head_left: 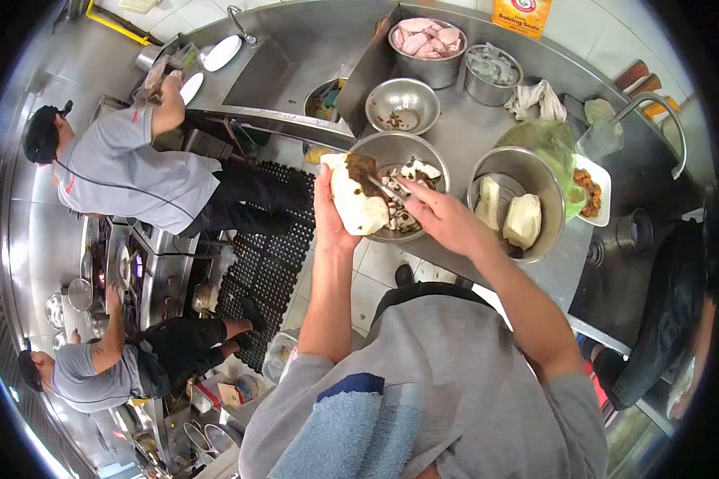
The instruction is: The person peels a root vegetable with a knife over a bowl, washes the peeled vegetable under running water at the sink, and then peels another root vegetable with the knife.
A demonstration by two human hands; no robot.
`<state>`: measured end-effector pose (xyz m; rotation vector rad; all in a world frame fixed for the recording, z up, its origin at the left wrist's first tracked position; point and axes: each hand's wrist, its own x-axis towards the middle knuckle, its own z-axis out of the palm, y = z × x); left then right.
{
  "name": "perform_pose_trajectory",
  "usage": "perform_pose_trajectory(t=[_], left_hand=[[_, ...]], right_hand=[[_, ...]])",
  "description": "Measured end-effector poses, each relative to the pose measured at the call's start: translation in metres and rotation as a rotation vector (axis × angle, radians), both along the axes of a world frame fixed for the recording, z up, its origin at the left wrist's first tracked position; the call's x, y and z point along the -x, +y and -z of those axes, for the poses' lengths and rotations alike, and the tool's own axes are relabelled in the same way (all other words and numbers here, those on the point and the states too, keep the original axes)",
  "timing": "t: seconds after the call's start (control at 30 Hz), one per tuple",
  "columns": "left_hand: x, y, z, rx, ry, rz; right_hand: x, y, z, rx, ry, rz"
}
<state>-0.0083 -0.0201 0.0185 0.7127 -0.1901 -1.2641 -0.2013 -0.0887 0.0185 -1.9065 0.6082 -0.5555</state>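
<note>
My left hand [335, 209] is closed around a large white root vegetable [358, 203], its upper right still covered with dark brown peel. My right hand [443, 214] grips a knife [387, 190], whose blade lies against the brown part; the handle is mostly hidden by my fingers. Below both hands is a metal bowl [442, 160] with white and dark peelings [418, 170] in it. To the right stands a deep metal pot [553, 180] with two pale peeled pieces [522, 221] inside.
A smaller bowl [403, 92], a pot of raw meat [430, 38] and a pot of greyish food [492, 64] stand behind. At right are a green plastic bag [535, 144], white tray [603, 203] and faucet [679, 144]. Two co-workers [136, 168] work at left.
</note>
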Motion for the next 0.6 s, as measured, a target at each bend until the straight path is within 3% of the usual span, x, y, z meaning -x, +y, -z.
perform_pose_trajectory(t=[0.03, 0.2, 0.4, 0.6], left_hand=[[-0.003, 0.000, 0.003, -0.024, -0.026, 0.001], [-0.010, -0.004, -0.001, -0.060, -0.050, 0.070], [0.002, -0.011, 0.000, 0.029, 0.034, 0.067], [0.008, -0.014, 0.010, 0.016, -0.021, 0.061]], right_hand=[[0.000, 0.001, 0.000, 0.219, -0.052, 0.014], [0.019, -0.001, -0.052, 0.070, 0.164, -0.145], [0.012, 0.001, -0.045, 0.264, 0.090, -0.078], [-0.005, 0.004, -0.037, 0.205, 0.158, -0.018]])
